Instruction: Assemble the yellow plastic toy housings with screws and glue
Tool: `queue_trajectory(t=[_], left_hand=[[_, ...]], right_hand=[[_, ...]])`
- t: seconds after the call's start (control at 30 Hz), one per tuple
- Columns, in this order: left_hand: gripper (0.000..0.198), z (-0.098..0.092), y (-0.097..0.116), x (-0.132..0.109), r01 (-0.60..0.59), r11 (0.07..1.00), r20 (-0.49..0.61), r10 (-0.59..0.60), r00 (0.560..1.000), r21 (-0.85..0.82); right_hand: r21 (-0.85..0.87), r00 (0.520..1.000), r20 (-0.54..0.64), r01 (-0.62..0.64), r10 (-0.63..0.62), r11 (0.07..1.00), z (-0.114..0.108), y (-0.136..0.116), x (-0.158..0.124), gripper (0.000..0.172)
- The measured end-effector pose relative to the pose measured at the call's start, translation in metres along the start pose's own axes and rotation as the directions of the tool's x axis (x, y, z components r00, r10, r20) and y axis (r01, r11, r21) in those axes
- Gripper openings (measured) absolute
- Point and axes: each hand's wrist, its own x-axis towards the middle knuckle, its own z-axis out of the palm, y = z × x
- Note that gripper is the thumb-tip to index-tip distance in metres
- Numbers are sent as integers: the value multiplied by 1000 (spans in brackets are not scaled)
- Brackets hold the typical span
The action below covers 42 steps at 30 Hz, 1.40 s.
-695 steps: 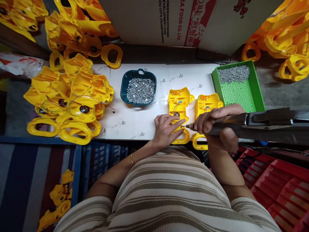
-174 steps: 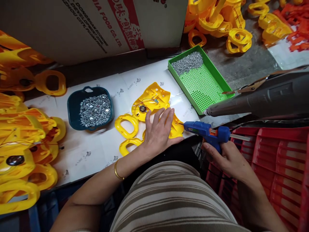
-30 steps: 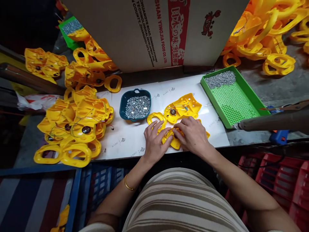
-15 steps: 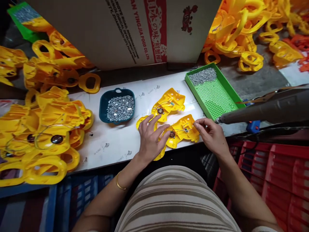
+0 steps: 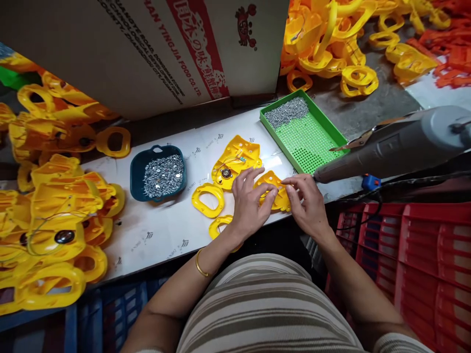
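My left hand [image 5: 253,202] is over the left part of a yellow plastic shell [image 5: 276,196], its thumb and index finger drawn together; what is between them is too small to name. My right hand [image 5: 307,202] is at the shell's right edge with thumb and fingers pinched, and any small thing in them is hidden. Beyond my left hand lies a second yellow shell [image 5: 241,151] with a round speaker [image 5: 225,173], thin wires and a small board inside. Two yellow rings, a farther ring [image 5: 208,200] and a nearer ring [image 5: 220,226], lie left of my left hand.
A dark teal basket [image 5: 136,179] holds small metal screws, and a green tray [image 5: 327,132] holds more. A grey power screwdriver [image 5: 382,147] juts in from the right. Yellow parts [image 5: 62,196] are heaped left. A big carton [image 5: 147,59] stands behind; a red crate [image 5: 415,255] is lower right.
The view has shifted, and my hands have come closer together over the near shell. My left hand has moved right, uncovering the yellow rings and covering the near shell's speaker.
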Motion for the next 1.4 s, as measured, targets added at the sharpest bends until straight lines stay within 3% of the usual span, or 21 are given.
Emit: queue_trajectory(t=[0.17,0.27,0.37,1.03,1.17,1.27,1.4], left_hand=[[15,0,2,3,38,998,19,-39,999,47],[16,1,4,4,44,996,51,-48,998,82],[17,1,5,3,64,994,63,-70,996,93],[18,-3,2,-2,100,984,118,-118,986,146],[15,-4,1,-1,114,985,131,-131,983,129],[14,-6,2,-3,113,986,146,-131,981,123],[14,-9,3,-10,103,990,149,-117,982,98]], right_hand=[[-52,999,-14,-37,37,998,6,13,-7,41],[23,988,65,-142,141,990,8,19,-7,44],[109,971,167,-189,169,976,10,20,-8,45],[66,967,251,-46,28,997,12,14,-20,43],[122,963,270,-36,2,992,9,16,-18,41],[203,936,346,-143,65,969,7,16,-16,42],[281,860,453,-387,235,878,6,13,-13,50]])
